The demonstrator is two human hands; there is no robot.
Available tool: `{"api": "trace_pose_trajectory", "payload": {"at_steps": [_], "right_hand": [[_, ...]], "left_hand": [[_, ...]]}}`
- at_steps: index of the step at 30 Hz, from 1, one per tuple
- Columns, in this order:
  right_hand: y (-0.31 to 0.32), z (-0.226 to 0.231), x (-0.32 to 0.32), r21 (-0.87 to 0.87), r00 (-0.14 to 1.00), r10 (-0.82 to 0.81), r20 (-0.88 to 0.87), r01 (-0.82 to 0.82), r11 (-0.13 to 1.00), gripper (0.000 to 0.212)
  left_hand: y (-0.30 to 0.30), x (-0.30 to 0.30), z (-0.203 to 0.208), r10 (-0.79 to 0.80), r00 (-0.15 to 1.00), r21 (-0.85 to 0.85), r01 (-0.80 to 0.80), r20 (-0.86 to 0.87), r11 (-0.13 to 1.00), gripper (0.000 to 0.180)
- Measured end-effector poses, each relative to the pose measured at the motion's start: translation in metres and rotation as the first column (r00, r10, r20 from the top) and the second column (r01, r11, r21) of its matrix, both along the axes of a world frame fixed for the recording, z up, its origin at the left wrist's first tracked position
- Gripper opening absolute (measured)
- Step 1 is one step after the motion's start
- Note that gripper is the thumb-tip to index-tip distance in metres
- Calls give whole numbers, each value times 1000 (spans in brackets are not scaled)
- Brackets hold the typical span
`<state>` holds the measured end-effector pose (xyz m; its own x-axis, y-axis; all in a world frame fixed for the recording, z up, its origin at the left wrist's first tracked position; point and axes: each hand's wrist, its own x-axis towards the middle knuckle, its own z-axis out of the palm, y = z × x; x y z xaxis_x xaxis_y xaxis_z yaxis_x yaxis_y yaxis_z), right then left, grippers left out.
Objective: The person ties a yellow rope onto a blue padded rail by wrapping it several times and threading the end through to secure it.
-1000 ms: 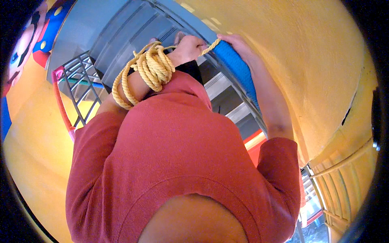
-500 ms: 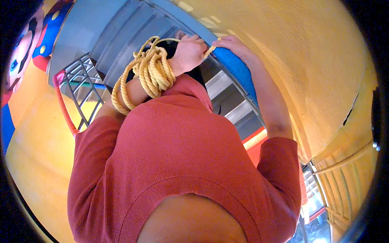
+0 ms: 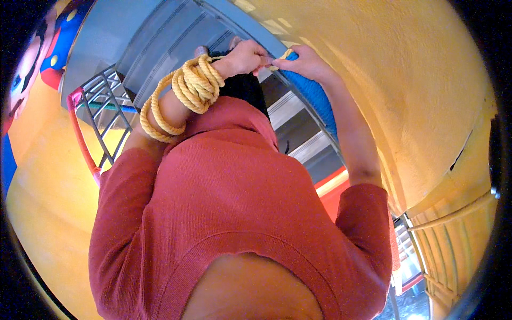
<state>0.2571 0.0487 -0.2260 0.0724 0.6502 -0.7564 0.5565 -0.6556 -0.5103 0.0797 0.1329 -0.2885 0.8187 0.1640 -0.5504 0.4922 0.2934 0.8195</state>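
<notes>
A thick coil of yellow rope (image 3: 197, 85) is looped several times around my left forearm and wrist. My left hand (image 3: 248, 56) is closed, its fingertips pinching by a short bit of the rope at the top of a blue cord-wrapped rail (image 3: 316, 100). Opposite it, my right hand (image 3: 306, 63) is bent over the rail's upper end, with thumb and fingers on the rope there. The two hands' fingertips nearly meet. How the rope passes round the rail is partly hidden by the fingers.
Metal stairs (image 3: 290, 109) run down beneath me. On the left stands a metal lattice barrier (image 3: 106, 114) with red and green wrapped edges, near a painted cartoon figure (image 3: 58, 48). A rough yellow wall (image 3: 405, 101) rises close on the right, with a rope railing (image 3: 453, 216) lower down.
The coils have slid a little left and down with my left forearm. My left fingers have come closer to my right hand, and the rope stretch between them has shortened.
</notes>
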Motion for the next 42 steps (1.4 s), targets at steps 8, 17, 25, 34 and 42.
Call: {"api": "trace_pose_trajectory", "payload": {"at_steps": [8,17,25,34,42], "right_hand": [[8,9,-14,-59,922,212,324,-204,977,63],[17,29,-26,-130,845,281,456,-249,960,58],[20,29,-28,-139,873,268,406,-231,963,70],[-3,-39,23,-682,608,-705,-366,340,648,52],[-2,-85,1,-627,165,-868,-469,630,458,25]], "left_hand": [[-3,4,15,166,974,-264,-202,-151,943,22],[-14,8,22,251,930,-374,-341,-270,862,19],[-40,0,6,538,826,-470,-546,-166,693,15],[-40,-2,2,607,781,-553,-574,-149,604,14],[-39,-7,0,563,822,-550,-513,-93,659,20]]}}
